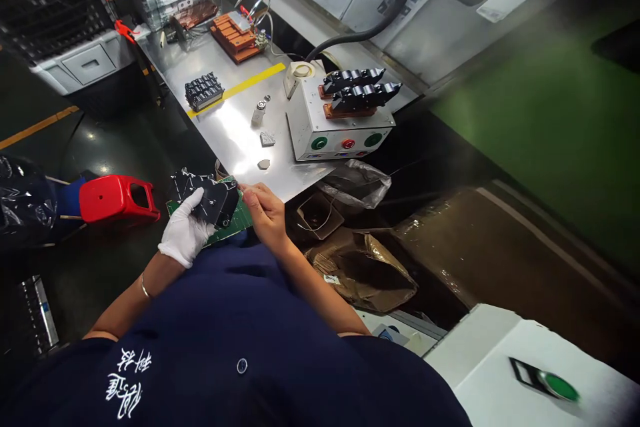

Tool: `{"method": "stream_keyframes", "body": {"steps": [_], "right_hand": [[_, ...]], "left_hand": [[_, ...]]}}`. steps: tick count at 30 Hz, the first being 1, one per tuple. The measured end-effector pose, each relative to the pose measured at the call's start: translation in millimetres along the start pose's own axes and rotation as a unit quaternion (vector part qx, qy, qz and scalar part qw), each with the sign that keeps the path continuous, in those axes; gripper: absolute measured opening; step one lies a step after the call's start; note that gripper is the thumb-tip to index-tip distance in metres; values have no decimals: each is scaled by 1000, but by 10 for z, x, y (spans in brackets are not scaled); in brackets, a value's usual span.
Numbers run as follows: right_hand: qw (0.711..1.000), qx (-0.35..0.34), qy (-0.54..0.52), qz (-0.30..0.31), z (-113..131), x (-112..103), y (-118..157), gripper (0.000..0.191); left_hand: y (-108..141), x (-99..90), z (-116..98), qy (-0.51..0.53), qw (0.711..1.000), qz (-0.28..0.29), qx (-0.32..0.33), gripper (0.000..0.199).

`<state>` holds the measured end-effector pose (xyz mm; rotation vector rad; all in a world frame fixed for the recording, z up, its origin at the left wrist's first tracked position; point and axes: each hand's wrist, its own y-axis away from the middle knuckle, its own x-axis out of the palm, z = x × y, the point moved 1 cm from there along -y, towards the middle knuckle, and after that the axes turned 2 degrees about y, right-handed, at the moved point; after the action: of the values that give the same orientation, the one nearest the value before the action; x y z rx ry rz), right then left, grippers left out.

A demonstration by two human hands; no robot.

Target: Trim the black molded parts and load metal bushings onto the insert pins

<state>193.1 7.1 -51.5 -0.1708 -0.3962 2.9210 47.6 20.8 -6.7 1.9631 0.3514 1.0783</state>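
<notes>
My left hand (187, 230), in a white glove, grips a black moulded part (215, 200) with raised posts and angular edges, held in front of my body. Under the part lies a green board or mat (233, 223); whether it rests on my lap or on something else is hidden. My bare right hand (265, 210) is pinched closed at the right end of the black part. What sits between its thumb and finger, if anything, is too small to make out.
A metal table (225, 133) ahead carries a stack of black parts (204, 91), a small bottle (259, 113), an orange fixture (237, 37) and a white button box (340, 127) topped with black parts. A red stool (117, 198) stands left; a brown bag (360, 267) lies right.
</notes>
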Motion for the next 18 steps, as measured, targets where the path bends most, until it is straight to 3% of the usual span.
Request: {"method": "stream_keyframes", "body": {"steps": [4,11,18], "right_hand": [[1000,-1,-17,-15,-9,5,6,22],[995,35,-7,-98,-192,-99,-81,36],[999,-8,-36,0,60,-59,6,29]], "left_hand": [[10,0,21,-15,1000,0,-5,16],[67,-56,18,-39,998,18,-47,20],[-57,-92,-10,-19,1000,12,-5,23]]}}
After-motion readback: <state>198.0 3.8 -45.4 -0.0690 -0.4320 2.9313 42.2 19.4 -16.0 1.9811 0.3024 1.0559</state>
